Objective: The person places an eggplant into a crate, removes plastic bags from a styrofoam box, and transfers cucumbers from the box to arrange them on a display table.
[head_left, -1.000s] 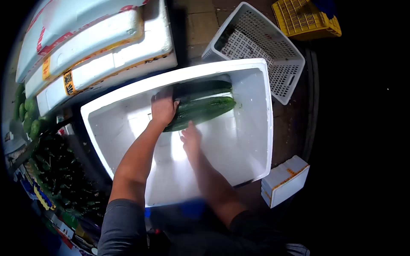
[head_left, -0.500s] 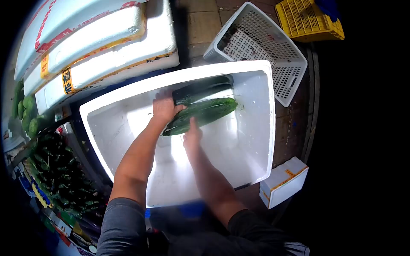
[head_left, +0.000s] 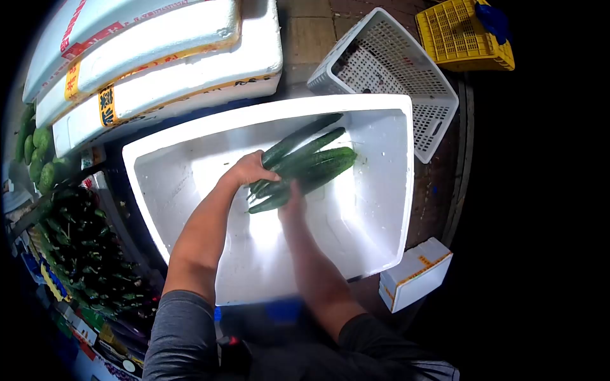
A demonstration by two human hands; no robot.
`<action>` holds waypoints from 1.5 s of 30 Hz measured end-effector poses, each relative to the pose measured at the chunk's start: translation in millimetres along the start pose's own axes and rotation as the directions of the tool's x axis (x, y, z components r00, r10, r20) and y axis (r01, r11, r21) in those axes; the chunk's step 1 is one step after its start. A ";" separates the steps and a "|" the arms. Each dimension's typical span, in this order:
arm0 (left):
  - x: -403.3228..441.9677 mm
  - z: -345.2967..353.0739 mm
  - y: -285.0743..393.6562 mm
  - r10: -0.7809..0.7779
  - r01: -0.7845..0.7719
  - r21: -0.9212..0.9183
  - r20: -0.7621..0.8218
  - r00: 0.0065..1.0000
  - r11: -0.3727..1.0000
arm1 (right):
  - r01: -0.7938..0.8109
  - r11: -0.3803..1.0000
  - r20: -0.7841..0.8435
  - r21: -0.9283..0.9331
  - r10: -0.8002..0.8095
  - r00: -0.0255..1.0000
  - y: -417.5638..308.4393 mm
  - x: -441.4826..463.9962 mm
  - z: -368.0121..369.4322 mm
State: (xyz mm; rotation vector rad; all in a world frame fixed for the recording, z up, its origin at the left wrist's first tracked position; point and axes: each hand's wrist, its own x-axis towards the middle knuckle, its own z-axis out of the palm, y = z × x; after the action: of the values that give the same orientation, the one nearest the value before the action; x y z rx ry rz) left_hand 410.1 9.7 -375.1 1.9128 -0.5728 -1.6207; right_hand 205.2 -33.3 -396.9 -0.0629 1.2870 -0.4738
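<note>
Several long dark green cucumbers (head_left: 318, 166) are bunched together inside a large white foam box (head_left: 267, 114), toward its far wall. My left hand (head_left: 253, 170) is closed round the near-left ends of the bunch, its thumb lying over the top. From the near side my right hand (head_left: 292, 202) grips the lowest cucumbers about their middle; it is slightly blurred and its fingers are partly hidden. The far tips of the cucumbers fan out to the right, and one lies apart along the back.
Stacked white foam boxes (head_left: 184, 73) stand at the upper left. Beyond the box are a white plastic crate (head_left: 397, 47) and a yellow crate (head_left: 448, 35). A small white box (head_left: 416, 276) sits at right. Dark green vegetables (head_left: 89, 254) are heaped at left.
The cucumbers have been drawn toward me and away from the back wall, and their tips are more spread. My left hand has come nearer; the right hand has shifted slightly lower.
</note>
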 end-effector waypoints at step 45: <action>-594.9 0.1 66.5 -0.463 -0.719 -0.348 -0.886 0.041 0.602 | 0.581 0.180 0.485 -0.794 0.763 0.427 125.5 -456.5 290.5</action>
State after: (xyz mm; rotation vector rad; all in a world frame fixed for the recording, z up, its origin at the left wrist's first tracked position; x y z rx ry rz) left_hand 307.0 343.6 110.9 1.5253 0.5623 0.1729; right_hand 423.5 187.8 63.6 -1.2577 0.1379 0.7315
